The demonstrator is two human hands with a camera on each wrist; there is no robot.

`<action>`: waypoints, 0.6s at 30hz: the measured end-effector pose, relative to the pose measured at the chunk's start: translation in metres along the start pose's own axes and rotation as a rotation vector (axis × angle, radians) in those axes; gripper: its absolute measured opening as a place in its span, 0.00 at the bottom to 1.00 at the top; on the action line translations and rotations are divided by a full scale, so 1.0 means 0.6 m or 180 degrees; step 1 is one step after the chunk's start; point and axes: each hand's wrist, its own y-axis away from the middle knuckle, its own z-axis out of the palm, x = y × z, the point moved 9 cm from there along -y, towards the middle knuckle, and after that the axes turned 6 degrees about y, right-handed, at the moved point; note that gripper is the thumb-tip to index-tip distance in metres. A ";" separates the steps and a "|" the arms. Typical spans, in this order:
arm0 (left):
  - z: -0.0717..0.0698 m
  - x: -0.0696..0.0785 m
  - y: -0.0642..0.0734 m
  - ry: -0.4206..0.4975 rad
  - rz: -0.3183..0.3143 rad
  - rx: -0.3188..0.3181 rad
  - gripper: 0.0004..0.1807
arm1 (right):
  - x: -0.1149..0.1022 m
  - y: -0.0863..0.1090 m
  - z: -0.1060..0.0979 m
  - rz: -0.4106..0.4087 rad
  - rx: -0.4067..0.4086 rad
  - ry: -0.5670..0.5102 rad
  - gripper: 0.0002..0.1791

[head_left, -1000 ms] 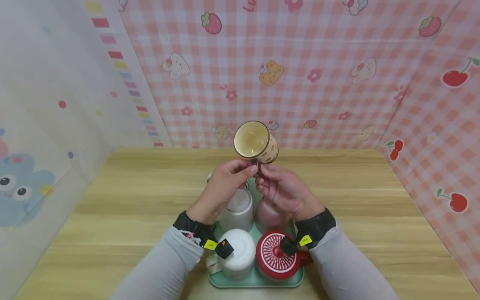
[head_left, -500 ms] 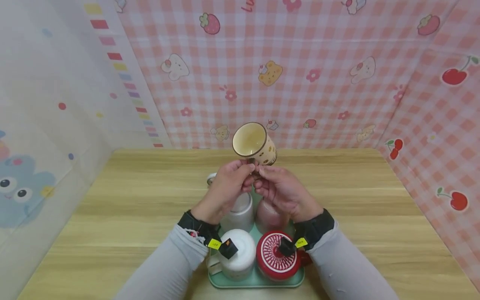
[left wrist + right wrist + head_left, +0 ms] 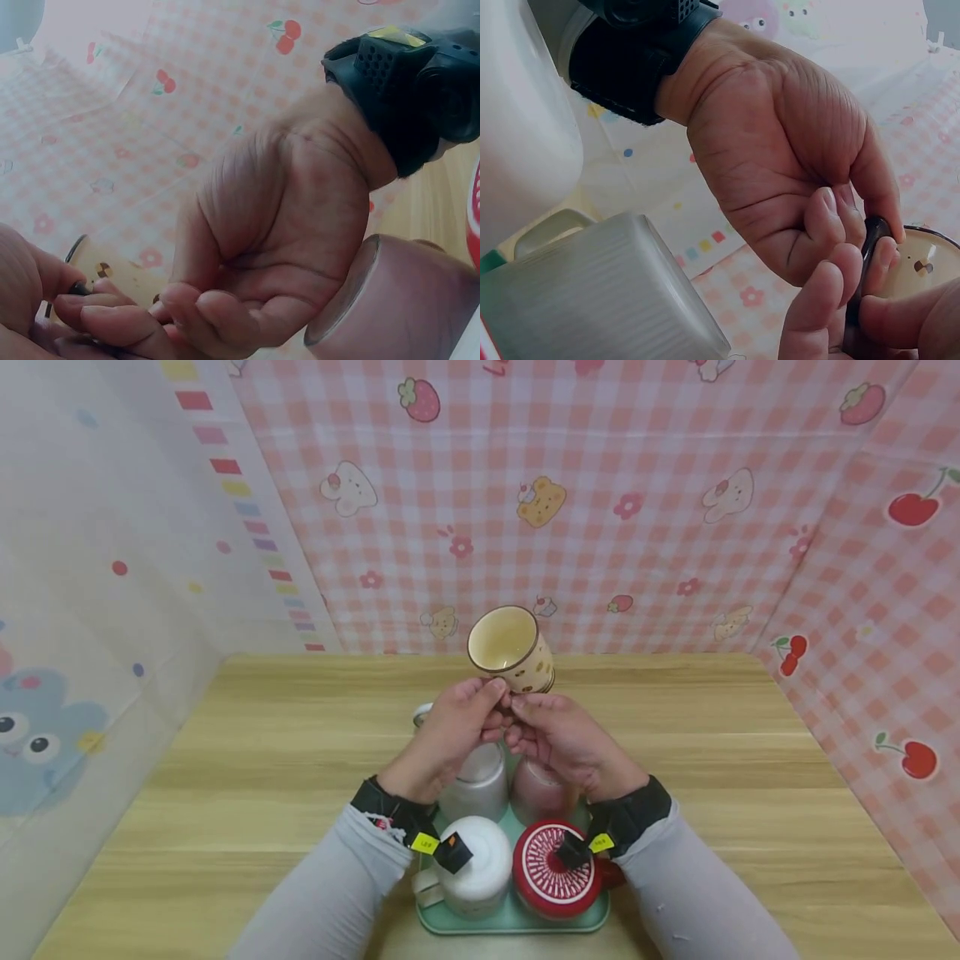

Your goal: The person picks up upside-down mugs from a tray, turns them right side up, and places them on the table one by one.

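Both hands hold a cream mug [image 3: 536, 670] with brown spots and a dark rim by its handle, above the far end of a green tray [image 3: 513, 926]. It tilts so that its pale yellow inside faces the head camera. My left hand [image 3: 453, 727] pinches the dark brown handle [image 3: 872, 251] between thumb and fingers, as the right wrist view shows. My right hand [image 3: 573, 743] meets it from the other side, fingers curled at the same handle, thumb just under the mug. In the head view the fingers hide most of the handle.
Below the forearms, a white mug [image 3: 472, 881] and a red mug [image 3: 551, 906] stand upside down on the tray. Behind them are a ribbed grey-white mug [image 3: 472, 793] and a pink cup [image 3: 540, 793]. A white rim [image 3: 422, 713] shows beside the left hand. Patterned cloth [image 3: 600, 460] hangs behind the table.
The mug dips slightly left, then comes back a little right, still held in both hands. The left thumb has moved up the handle, which is now more covered. The cups on the tray stay put.
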 end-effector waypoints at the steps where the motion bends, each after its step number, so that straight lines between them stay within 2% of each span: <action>1: 0.000 0.001 0.000 0.0002 -0.0001 -0.0008 0.14 | 0.001 0.000 -0.001 0.0012 0.0016 0.0029 0.19; 10: -0.008 0.006 -0.001 0.0046 0.0035 -0.0116 0.17 | -0.007 0.000 0.002 -0.0092 0.0070 0.0441 0.14; 15: -0.017 0.005 -0.003 -0.0046 0.0026 -0.0040 0.17 | -0.009 0.001 0.004 -0.0150 0.0069 0.0760 0.10; 18: -0.024 0.003 -0.004 -0.0085 -0.0001 0.0022 0.17 | -0.008 0.001 0.009 -0.0185 0.0026 0.1049 0.11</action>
